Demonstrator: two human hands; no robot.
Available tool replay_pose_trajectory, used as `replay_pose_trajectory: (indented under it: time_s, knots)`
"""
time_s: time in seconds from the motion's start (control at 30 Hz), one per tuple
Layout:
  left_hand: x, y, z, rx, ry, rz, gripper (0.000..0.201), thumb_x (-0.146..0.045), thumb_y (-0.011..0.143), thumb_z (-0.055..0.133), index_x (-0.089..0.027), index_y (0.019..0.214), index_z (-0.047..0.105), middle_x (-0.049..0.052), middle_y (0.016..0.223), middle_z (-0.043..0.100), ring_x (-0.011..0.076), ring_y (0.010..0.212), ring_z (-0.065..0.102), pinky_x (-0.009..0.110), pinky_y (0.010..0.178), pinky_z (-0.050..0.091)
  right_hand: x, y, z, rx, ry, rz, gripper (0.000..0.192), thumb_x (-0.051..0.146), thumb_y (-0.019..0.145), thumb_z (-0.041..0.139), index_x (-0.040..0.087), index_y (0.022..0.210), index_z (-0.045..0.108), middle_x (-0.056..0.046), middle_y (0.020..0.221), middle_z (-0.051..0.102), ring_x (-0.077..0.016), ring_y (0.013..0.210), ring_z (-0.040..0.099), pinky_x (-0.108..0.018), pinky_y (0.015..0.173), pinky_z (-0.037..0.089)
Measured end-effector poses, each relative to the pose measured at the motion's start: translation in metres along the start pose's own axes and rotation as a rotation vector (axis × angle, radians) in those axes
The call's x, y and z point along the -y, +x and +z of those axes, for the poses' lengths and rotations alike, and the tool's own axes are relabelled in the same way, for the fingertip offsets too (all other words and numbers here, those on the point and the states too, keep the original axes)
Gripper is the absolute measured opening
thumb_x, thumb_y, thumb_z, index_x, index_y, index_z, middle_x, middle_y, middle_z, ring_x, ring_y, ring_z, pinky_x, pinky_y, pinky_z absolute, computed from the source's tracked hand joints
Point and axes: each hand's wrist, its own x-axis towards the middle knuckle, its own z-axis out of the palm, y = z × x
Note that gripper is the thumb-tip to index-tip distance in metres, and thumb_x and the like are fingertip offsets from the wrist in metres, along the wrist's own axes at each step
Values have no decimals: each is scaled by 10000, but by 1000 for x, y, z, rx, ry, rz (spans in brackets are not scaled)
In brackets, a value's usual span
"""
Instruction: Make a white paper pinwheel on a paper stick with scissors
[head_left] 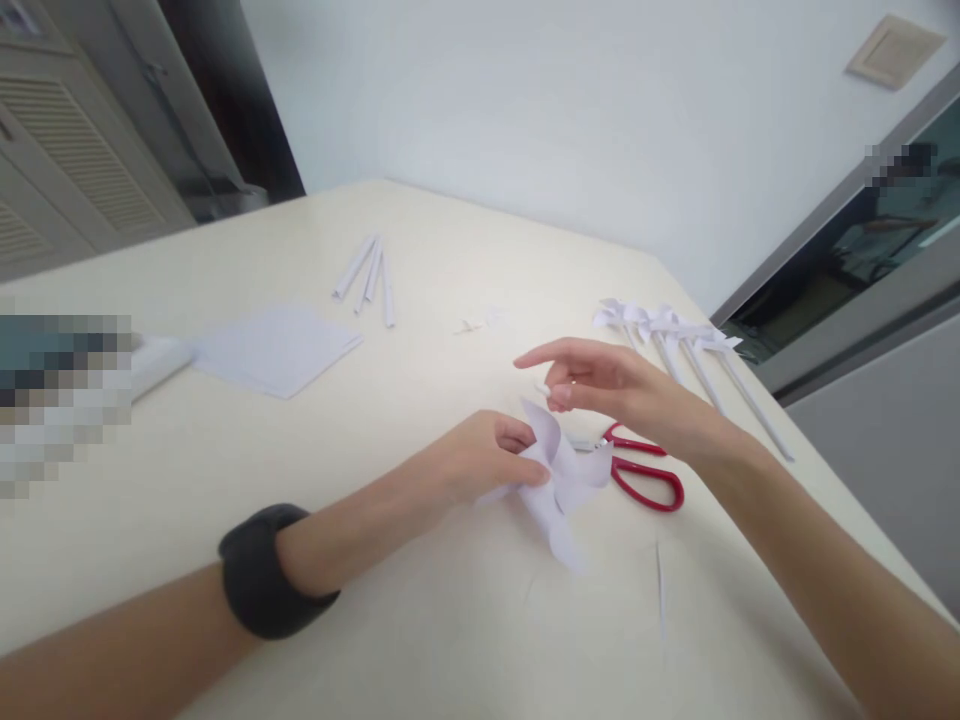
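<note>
My left hand (480, 462) pinches a white paper pinwheel shape (561, 480) with folded points, resting low over the cream table (420, 620). My right hand (600, 385) hovers just above it, index finger stretched left and thumb and middle finger curled together near the paper's top point; whether they hold anything small is unclear. A black band (262, 570) sits on my left forearm.
Red-handled scissors (645, 472) lie right of the paper, partly under my right hand. Finished paper pinwheels on sticks (675, 340) lie at the right edge. Rolled paper sticks (369, 268) and a stack of white sheets (277, 348) lie farther back left.
</note>
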Motion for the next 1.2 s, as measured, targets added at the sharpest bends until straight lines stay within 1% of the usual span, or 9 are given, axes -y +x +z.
replay_pose_trajectory:
  time_s: [0.03,0.13,0.27,0.43,0.53,0.67,0.87,1.07,1.2]
  knots:
    - [-1,0,1,9,1,-7,181,-155,681,602,-165,838,690,36,834,686,227,866,634,292,737,427,1,-16,4,-31,54,26,292,170,892,486,278,1151,568,28,776,530,-86,686,512,-197,552,402]
    - [-3,-2,5,42,36,-31,225,-153,698,587,-183,894,694,33,891,687,222,897,627,286,742,423,-1,-50,18,-145,122,73,191,202,905,495,256,1028,630,0,897,589,-100,772,540,-208,599,419]
    - [-5,-5,10,67,67,-90,254,-159,709,578,-204,931,692,30,937,693,229,951,625,286,774,436,-8,-68,30,-243,148,93,110,208,868,571,246,966,607,25,840,613,-95,765,571,-212,650,449]
    - [-4,-2,11,78,55,-122,245,-145,697,583,-232,896,699,-1,937,706,216,945,640,257,778,457,-6,-73,30,-285,-53,18,46,180,855,585,217,877,600,31,828,648,-103,787,593,-223,682,454]
    - [-5,-1,11,67,70,-143,224,-137,689,581,-243,843,704,-24,912,710,205,918,649,237,742,462,-4,-74,30,-267,-234,-22,106,102,839,580,202,832,616,41,792,644,-82,746,574,-196,639,431]
    - [-6,-3,11,75,102,-142,176,-137,662,565,-235,749,684,-28,849,703,215,917,647,247,733,461,-4,-73,34,-246,-407,-105,151,43,814,578,184,797,628,16,833,621,-93,788,557,-211,668,428]
    - [-4,-4,13,81,99,-125,113,-143,633,554,-213,678,631,-16,833,696,240,924,648,278,749,477,-4,-73,41,-252,-524,-193,169,37,836,539,186,846,618,0,836,605,-104,807,550,-221,678,437]
    - [-2,-2,13,83,144,-102,149,-159,632,564,-211,741,651,-12,829,686,246,945,636,272,746,486,-2,-74,46,-247,-604,-179,157,55,850,520,196,909,556,23,829,603,-82,782,559,-181,598,426]
    - [-3,-3,13,81,158,-91,104,-167,637,576,-210,705,641,-16,799,683,245,949,630,260,740,482,-2,-76,47,-223,-698,-214,275,-11,785,544,221,934,535,29,843,617,-101,811,575,-198,615,425]
